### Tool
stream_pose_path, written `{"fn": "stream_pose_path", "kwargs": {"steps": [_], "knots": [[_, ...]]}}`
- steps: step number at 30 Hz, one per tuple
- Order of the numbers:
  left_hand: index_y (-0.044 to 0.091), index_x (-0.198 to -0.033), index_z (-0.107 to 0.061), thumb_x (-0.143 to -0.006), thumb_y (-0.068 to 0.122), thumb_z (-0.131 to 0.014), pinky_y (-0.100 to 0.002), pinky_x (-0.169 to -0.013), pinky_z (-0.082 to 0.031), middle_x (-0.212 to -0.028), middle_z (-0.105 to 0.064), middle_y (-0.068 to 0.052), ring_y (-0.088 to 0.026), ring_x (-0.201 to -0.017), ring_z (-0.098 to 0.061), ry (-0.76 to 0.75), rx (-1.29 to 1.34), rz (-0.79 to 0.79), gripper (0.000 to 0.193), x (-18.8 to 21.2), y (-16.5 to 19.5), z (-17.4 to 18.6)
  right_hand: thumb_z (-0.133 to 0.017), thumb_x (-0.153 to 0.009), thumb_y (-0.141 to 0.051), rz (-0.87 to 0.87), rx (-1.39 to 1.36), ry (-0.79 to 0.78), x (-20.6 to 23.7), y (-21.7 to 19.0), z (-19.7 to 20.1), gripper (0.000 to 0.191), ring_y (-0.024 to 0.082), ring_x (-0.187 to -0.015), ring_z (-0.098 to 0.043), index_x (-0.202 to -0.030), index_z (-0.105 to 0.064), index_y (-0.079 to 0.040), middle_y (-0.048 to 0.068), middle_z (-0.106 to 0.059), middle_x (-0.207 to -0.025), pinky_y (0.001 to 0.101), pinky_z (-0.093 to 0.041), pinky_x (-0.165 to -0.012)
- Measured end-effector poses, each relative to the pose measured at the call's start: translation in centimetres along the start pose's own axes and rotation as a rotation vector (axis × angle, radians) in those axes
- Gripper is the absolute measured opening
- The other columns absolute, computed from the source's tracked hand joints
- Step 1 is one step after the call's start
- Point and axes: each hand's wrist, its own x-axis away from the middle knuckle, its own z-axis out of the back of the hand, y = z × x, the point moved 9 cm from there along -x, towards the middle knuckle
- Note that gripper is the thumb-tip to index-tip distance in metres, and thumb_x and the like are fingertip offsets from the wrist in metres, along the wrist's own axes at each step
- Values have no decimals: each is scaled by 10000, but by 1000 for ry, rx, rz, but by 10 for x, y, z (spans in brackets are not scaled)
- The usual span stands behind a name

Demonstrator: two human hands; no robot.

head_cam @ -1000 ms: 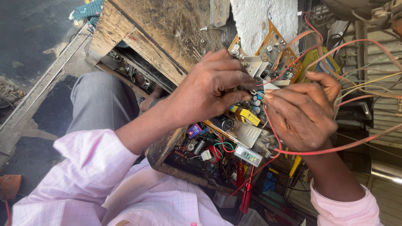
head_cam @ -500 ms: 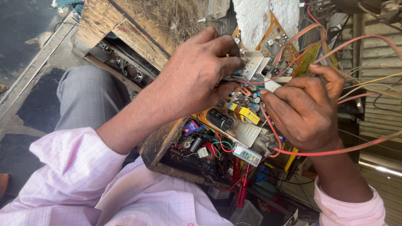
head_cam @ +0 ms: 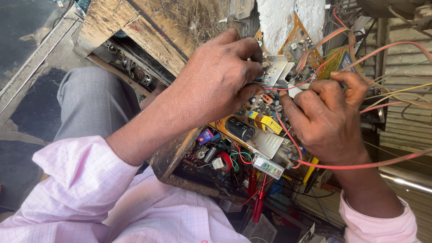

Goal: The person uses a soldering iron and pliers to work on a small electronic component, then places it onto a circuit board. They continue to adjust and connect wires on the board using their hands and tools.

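Observation:
My left hand (head_cam: 216,81) curls over a yellow circuit board (head_cam: 252,123), its fingertips pinching a white metal bracket (head_cam: 275,69) at the board's top. My right hand (head_cam: 326,119) is closed beside it, gripping a small white part (head_cam: 293,91) among red wires (head_cam: 360,165). A black cylindrical capacitor (head_cam: 239,128) and yellow box parts (head_cam: 266,122) sit on the board below both hands. The board rests in an old wooden case (head_cam: 148,31) propped on my lap.
A second orange circuit board (head_cam: 297,42) stands behind, with pink, red and yellow wires (head_cam: 391,96) looping right. A red tool (head_cam: 258,202) lies below. Corrugated metal (head_cam: 405,121) fills the right side. My grey trouser leg (head_cam: 90,101) is at left.
My left hand has slid a little up onto the white bracket. The right hand has stayed closed beside it, and the view has shifted slightly.

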Motion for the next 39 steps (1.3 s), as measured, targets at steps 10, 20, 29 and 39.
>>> {"fn": "stream_pose_path", "kwargs": {"steps": [10, 20, 29, 39], "knots": [[53, -874, -756, -788, 218, -844, -442, -835, -523, -1009, -658, -113, -328, -966, -606, 7, 22, -4, 206, 2, -4, 3, -809, -857, -124, 17, 12, -33, -1, -2, -4, 141, 209, -968, -583, -993, -827, -96, -18, -616, -831, 514, -364, -1020], [44, -884, -749, -787, 221, -852, -436, -834, -525, -1004, -652, -107, -320, -963, -605, 14, 36, -12, 227, 2, -6, 2, -804, -861, -121, 7, 22, -71, -4, -1, -11, 155, 203, -981, -599, -1010, -821, -80, -34, -657, -869, 519, -353, -1010], [44, -888, -748, -806, 227, -842, -434, -844, -523, -994, -648, -102, -316, -966, -606, 27, 35, -23, 221, 3, -8, 2, -805, -907, -163, 10, 64, -83, -9, 0, -14, 126, 188, -977, -581, -1026, -831, -131, -68, -643, -832, 498, -339, -1012], [45, -912, -745, -815, 189, -799, -415, -832, -520, -984, -648, -98, -305, -943, -600, 32, -1, -33, 182, 4, -11, 3, -810, -933, -190, -20, 67, -88, -15, 3, -19, 36, 194, -960, -559, -956, -834, -177, -77, -596, -781, 492, -319, -971]]}}
